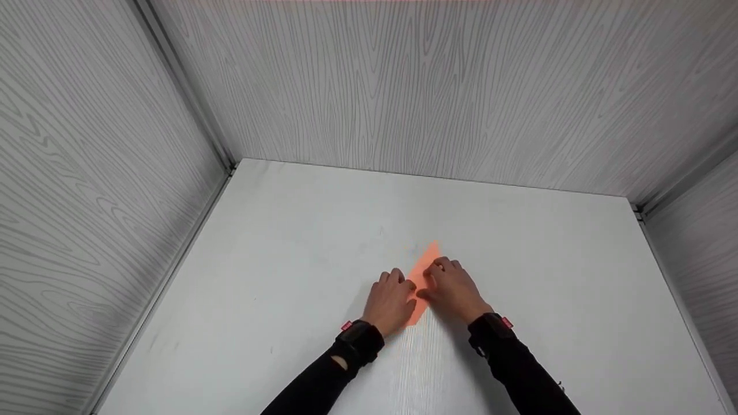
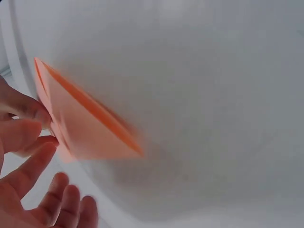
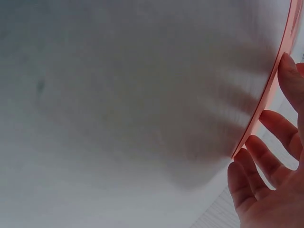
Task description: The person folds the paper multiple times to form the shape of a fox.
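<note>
The left sleeve point(image 1: 305, 387) and the right sleeve point(image 1: 533, 374) are black; a bulky black band circles each wrist — left band point(image 1: 360, 341) and right band point(image 1: 486, 333) — with small red tags point(image 1: 507, 323); bare arm shows beside the left band.

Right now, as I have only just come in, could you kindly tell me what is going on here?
A person is working with a piece of folded orange paper over a white tabletop. The left hand and the right hand are close together, both holding the paper with their fingertips. It is already folded, and in the left wrist view its layers appear slightly apart along one long edge. Neither hand has let go of it.
</note>
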Demonstrator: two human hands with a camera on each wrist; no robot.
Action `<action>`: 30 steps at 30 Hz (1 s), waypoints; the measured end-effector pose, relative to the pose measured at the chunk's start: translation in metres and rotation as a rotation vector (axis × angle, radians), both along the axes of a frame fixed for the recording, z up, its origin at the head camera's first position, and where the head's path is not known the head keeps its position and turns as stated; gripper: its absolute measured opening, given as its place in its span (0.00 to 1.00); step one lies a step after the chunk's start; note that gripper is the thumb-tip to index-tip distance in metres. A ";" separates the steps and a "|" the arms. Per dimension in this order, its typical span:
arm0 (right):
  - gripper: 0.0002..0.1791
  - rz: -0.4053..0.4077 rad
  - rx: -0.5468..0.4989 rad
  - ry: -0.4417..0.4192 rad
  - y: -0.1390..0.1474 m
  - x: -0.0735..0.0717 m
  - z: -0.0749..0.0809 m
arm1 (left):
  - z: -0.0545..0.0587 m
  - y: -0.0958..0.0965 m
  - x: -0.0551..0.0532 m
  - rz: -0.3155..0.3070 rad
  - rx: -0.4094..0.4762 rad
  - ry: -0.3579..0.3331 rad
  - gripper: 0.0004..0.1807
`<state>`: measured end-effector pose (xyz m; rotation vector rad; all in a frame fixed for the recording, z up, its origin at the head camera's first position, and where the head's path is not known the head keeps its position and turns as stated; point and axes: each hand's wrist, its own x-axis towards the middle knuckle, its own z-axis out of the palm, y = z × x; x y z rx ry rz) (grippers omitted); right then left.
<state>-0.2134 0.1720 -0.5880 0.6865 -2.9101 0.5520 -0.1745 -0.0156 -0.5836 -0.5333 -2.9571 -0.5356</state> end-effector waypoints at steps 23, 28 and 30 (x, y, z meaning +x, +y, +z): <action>0.22 -0.158 0.041 0.145 0.007 0.020 -0.007 | -0.001 0.000 -0.005 -0.066 -0.073 0.006 0.17; 0.25 -0.220 0.068 0.118 0.004 0.024 -0.006 | -0.003 0.000 -0.010 -0.084 -0.026 0.009 0.15; 0.25 -0.248 0.072 0.068 0.003 0.025 -0.006 | -0.004 0.001 -0.012 -0.077 -0.018 0.007 0.14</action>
